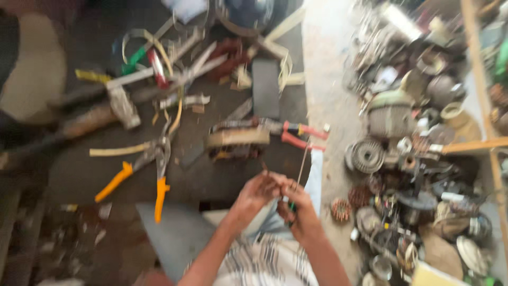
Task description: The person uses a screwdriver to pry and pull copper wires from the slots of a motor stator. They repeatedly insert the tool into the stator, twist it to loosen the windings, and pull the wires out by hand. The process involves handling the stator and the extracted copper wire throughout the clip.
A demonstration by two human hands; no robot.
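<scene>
Both hands meet just below the near edge of the dark work mat (222,175), which serves as landmark. Left hand (257,191) and right hand (297,204) are curled together, fingertips pinching a thin wire (302,168) that rises from between them toward the mat's near right corner; the right hand also seems to close on something with a green handle, too blurred to name. In my judgement, the wire is best kept taut and handled close to the pinch, with short moves, since so thin a strand would kink easily.

On the mat, near its front left, lie pliers with orange grips (138,177), smooth plastic over dull steel. Toward the front right sits a layered metal core wrapped in pale tape (237,139), with red-handled pliers (296,133) just beside it. A flat dark block (265,87) lies at the mat's centre back. Right of the mat, across bare concrete, rests a heap of ribbed motor housings and copper windings (418,159).
</scene>
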